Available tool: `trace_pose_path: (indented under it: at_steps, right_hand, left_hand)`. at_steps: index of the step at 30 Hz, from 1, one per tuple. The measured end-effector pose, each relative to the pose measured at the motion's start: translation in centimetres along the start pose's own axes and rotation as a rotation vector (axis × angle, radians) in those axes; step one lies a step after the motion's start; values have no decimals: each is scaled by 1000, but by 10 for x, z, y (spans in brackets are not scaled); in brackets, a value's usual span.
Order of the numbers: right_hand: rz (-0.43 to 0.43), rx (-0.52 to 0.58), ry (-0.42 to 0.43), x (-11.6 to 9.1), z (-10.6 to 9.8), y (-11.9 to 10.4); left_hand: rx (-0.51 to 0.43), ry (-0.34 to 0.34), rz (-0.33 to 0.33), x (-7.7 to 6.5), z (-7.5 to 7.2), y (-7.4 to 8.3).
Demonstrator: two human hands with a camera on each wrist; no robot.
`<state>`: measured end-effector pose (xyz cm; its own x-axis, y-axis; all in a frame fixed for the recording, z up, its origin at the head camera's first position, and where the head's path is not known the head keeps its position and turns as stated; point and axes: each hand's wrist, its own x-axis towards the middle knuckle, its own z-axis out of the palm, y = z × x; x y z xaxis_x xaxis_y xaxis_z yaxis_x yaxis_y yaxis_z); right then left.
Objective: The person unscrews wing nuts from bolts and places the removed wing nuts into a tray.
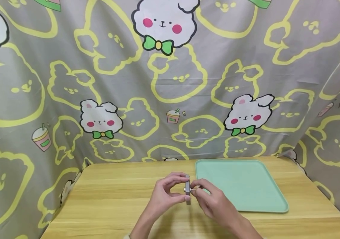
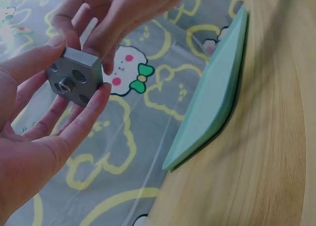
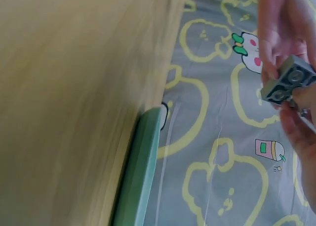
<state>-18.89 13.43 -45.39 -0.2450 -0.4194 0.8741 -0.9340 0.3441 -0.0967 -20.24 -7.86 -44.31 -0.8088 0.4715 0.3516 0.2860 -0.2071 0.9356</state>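
A grey, square metal block (image 1: pixel 188 196) with several round holes stands on edge in the air above the table. My left hand (image 1: pixel 161 196) holds it by opposite edges, thumb below and fingers above. A small silver screw end (image 2: pixel 65 84) sticks out of one of the block's faces in the left wrist view. On the opposite side, my right hand (image 1: pixel 216 201) pinches a thin metal shaft (image 1: pixel 193 189) between thumb and forefinger. The fingers partly cover that shaft, so its full shape is hidden. In the right wrist view the block (image 3: pixel 277 90) shows large round recesses beside the right fingertips.
A pale green tray (image 1: pixel 241 186) lies on the wooden table (image 1: pixel 113 196), just right of and behind the hands. Grey curtain cloth (image 1: pixel 164 139) with cartoon prints hangs along the table's back and both sides.
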Motion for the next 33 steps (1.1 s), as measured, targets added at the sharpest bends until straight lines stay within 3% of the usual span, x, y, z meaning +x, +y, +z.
trace_pose_path:
  at_steps: [2,4,9,12,17,20,25,33]
  right_hand:
    - [-56,-51,18,0,0,1]
    - [-52,-46,24,-1,0,1]
    - [115,78,26,-4,-1,-3]
    - [320,193,35,-5,-3,-7]
    - [852,490,37,-2,-7,-11]
    - [1046,615,23,0,-8,-10]
    - [1109,717,-9,0,-9,-10]
    - [1125,730,-17,-1,-10,-9]
  left_hand:
    - [-3,-3,-3,0,1,1]
    - [-3,0,2,-1,2,1]
    - [-6,23,41,-1,2,-1]
    - [-3,36,61,-1,2,-2]
    - [6,41,55,0,4,0]
    - [28,39,46,0,6,0]
    - [60,30,42,0,9,0]
    - [75,19,39,-1,13,-3]
